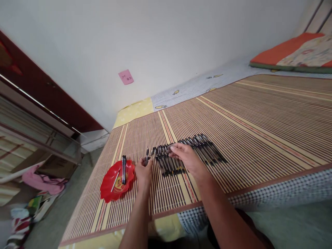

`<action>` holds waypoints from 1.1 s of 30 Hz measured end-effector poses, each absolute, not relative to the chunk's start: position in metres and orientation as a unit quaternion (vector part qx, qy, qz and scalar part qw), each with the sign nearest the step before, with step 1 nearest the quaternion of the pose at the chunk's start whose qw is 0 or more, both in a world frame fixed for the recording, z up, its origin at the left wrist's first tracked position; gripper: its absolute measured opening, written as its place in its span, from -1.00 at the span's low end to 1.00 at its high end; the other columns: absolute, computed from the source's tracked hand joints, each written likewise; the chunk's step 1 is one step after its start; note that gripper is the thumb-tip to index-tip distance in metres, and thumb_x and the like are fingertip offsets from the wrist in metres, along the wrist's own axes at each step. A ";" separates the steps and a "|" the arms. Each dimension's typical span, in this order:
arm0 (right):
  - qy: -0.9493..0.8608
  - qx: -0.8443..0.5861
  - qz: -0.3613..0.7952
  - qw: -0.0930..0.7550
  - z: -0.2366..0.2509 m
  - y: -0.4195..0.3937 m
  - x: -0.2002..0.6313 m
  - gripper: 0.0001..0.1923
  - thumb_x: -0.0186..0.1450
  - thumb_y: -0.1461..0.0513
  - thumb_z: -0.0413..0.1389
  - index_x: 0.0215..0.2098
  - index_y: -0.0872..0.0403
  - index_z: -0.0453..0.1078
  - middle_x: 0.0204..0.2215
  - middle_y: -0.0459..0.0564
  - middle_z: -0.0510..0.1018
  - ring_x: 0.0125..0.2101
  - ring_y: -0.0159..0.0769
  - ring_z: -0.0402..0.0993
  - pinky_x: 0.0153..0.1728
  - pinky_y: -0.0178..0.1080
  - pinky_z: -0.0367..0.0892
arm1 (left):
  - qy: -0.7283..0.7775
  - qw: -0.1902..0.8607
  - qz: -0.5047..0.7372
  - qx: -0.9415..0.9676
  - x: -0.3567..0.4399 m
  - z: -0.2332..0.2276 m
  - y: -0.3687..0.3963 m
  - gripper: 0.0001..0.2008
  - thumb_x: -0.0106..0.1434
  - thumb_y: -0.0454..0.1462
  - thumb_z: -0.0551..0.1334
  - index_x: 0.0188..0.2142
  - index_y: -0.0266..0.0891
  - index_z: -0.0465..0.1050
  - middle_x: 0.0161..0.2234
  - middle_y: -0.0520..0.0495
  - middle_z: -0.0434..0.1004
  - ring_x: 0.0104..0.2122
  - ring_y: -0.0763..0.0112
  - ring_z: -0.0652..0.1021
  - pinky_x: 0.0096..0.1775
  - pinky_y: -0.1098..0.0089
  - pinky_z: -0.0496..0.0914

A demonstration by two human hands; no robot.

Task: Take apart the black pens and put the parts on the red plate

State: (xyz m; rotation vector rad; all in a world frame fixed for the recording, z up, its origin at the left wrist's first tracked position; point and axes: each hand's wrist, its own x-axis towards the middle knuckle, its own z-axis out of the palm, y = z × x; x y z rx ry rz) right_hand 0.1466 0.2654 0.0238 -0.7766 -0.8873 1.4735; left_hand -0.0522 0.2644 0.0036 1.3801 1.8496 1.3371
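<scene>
My left hand (144, 171) is closed on a dark pen (147, 156), which stands up between the thumb and fingers. My right hand (184, 156) hovers over a row of pens, its fingertips pinched on a small dark item that I cannot make out clearly. Several black capped pens (168, 165) lie side by side under and left of that hand. More black pens (207, 148) continue the row to its right. Just left of my left hand sits a red scalloped plate (106, 188); several capped pens (123, 169) and a thin white stick (115, 180) lie in it.
A striped bamboo mat (249, 138) covers the bed, with checked cloth (285, 188) along its near edge. A pink note (126, 77) is on the white wall. Folded orange bedding (282, 52) lies at far right. On the floor at left are a cardboard box (55, 166) and pink cloth (43, 181).
</scene>
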 end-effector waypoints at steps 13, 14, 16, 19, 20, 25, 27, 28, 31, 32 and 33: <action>-0.368 -0.350 0.615 0.604 0.020 0.262 0.163 -0.63 0.08 -0.05 0.35 -0.37 0.06 0.52 -0.38 -0.03 0.63 -0.38 -0.32 0.53 -0.21 -0.20 0.41 | 0.783 0.158 0.317 0.512 -0.062 -0.006 0.324 -0.87 0.08 -0.28 0.34 -0.35 -0.29 0.53 -0.31 -0.26 0.63 -0.16 0.03 0.60 -0.24 0.32 0.31; -0.370 -0.355 0.614 0.600 0.019 0.260 0.164 -0.63 0.07 -0.05 0.35 -0.37 0.07 0.52 -0.38 -0.03 0.62 -0.39 -0.32 0.54 -0.22 -0.20 0.41 | 0.781 0.167 0.331 0.504 -0.061 -0.004 0.322 -0.89 0.07 -0.29 0.34 -0.38 -0.28 0.51 -0.33 -0.25 0.62 -0.17 0.04 0.59 -0.26 0.33 0.30; -0.375 -0.367 0.611 0.593 0.017 0.257 0.167 -0.62 0.07 -0.05 0.36 -0.38 0.08 0.52 -0.39 -0.03 0.62 -0.40 -0.33 0.53 -0.25 -0.22 0.41 | 0.768 0.198 0.370 0.484 -0.060 0.000 0.315 -0.88 0.05 -0.28 0.36 -0.44 -0.27 0.47 -0.41 -0.19 0.57 -0.24 0.09 0.58 -0.31 0.35 0.28; -0.394 -0.381 0.601 0.582 0.016 0.252 0.169 -0.62 0.08 -0.05 0.36 -0.37 0.08 0.53 -0.38 -0.02 0.62 -0.39 -0.31 0.55 -0.25 -0.21 0.42 | 0.723 0.283 0.445 0.447 -0.056 0.008 0.291 -0.76 0.04 -0.16 0.39 -0.47 -0.25 0.41 -0.58 0.02 0.41 -0.49 0.33 0.48 -0.43 0.41 0.22; -0.399 -0.383 0.597 0.581 0.016 0.252 0.169 -0.62 0.08 -0.05 0.36 -0.36 0.07 0.53 -0.38 -0.02 0.62 -0.39 -0.30 0.55 -0.25 -0.21 0.43 | 0.700 0.317 0.470 0.435 -0.055 0.011 0.280 -0.71 0.03 -0.10 0.39 -0.47 -0.24 0.39 -0.62 0.10 0.32 -0.57 0.42 0.40 -0.48 0.43 0.19; -0.417 -0.373 0.612 0.558 0.024 0.257 0.144 -0.63 0.07 -0.04 0.36 -0.35 0.08 0.55 -0.39 -0.01 0.63 -0.43 -0.32 0.53 -0.34 -0.24 0.41 | 0.568 0.463 0.560 0.386 -0.047 0.024 0.230 -0.51 -0.13 0.05 0.46 -0.42 -0.24 0.37 -0.66 0.27 0.08 -0.71 0.64 0.09 -0.63 0.53 0.01; -0.447 -0.360 0.613 0.543 0.030 0.261 0.128 -0.65 0.09 0.00 0.35 -0.31 0.07 0.57 -0.39 -0.01 0.63 -0.42 -0.31 0.54 -0.36 -0.24 0.41 | 0.514 0.515 0.582 0.364 -0.045 0.028 0.220 -0.50 -0.16 -0.01 0.51 -0.39 -0.26 0.39 -0.66 0.28 0.08 -0.71 0.68 0.06 -0.65 0.57 -0.03; -0.465 -0.355 0.610 0.534 0.033 0.262 0.121 -0.66 0.10 0.02 0.34 -0.28 0.07 0.58 -0.38 -0.01 0.64 -0.40 -0.30 0.54 -0.37 -0.25 0.40 | 0.486 0.540 0.592 0.349 -0.044 0.029 0.217 -0.51 -0.16 -0.05 0.53 -0.38 -0.27 0.40 -0.67 0.29 0.09 -0.72 0.69 0.05 -0.66 0.58 -0.04; -0.501 -0.351 0.604 0.510 0.038 0.264 0.104 -0.68 0.10 0.06 0.33 -0.24 0.06 0.59 -0.38 -0.03 0.64 -0.38 -0.29 0.54 -0.39 -0.25 0.38 | 0.426 0.587 0.613 0.313 -0.042 0.030 0.215 -0.55 -0.14 -0.15 0.56 -0.37 -0.28 0.42 -0.66 0.27 0.16 -0.73 0.72 0.07 -0.67 0.61 -0.05; -0.505 -0.353 0.602 0.507 0.039 0.264 0.100 -0.69 0.10 0.07 0.33 -0.24 0.07 0.59 -0.38 -0.04 0.63 -0.38 -0.29 0.53 -0.38 -0.24 0.38 | 0.422 0.588 0.617 0.309 -0.041 0.030 0.214 -0.56 -0.13 -0.16 0.57 -0.37 -0.29 0.43 -0.65 0.25 0.22 -0.72 0.72 0.11 -0.66 0.62 -0.02; -0.508 -0.354 0.600 0.507 0.038 0.264 0.096 -0.70 0.09 0.09 0.32 -0.25 0.07 0.58 -0.40 -0.04 0.63 -0.39 -0.29 0.53 -0.36 -0.23 0.38 | 0.420 0.588 0.620 0.306 -0.040 0.029 0.213 -0.57 -0.13 -0.17 0.57 -0.37 -0.29 0.44 -0.63 0.21 0.28 -0.72 0.71 0.16 -0.65 0.62 0.03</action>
